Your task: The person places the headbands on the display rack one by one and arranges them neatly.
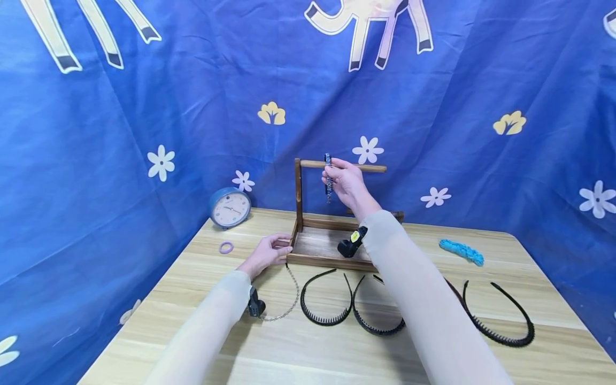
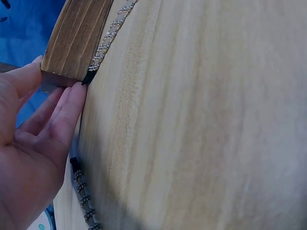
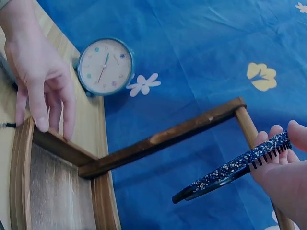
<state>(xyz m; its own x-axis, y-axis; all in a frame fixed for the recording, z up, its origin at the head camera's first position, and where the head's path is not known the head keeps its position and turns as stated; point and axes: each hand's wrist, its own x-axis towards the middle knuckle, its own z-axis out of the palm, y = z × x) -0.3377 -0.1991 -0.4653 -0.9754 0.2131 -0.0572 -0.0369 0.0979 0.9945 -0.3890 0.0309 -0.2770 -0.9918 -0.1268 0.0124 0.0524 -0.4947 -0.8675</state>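
Observation:
In my right hand (image 1: 347, 183) is a dark blue glittery headband (image 3: 240, 163) with black teeth, pinched between thumb and fingers. It is held up at the wooden rack's top rod (image 1: 370, 168); I cannot tell whether the two touch. My left hand (image 1: 267, 250) grips the left end of the rack's wooden tray base (image 1: 332, 261), thumb on one side and fingers on the other. Just beside that hand, a silvery beaded headband (image 1: 294, 299) lies on the table, one black tip by the rack's corner.
Black toothed headbands (image 1: 325, 322) lie in a row before the rack. A turquoise fuzzy band (image 1: 461, 251) is to the right. A purple ring (image 1: 226, 247) and a blue round clock (image 1: 231, 208) are at the left. Blue patterned cloth (image 1: 216, 107) hangs behind the table.

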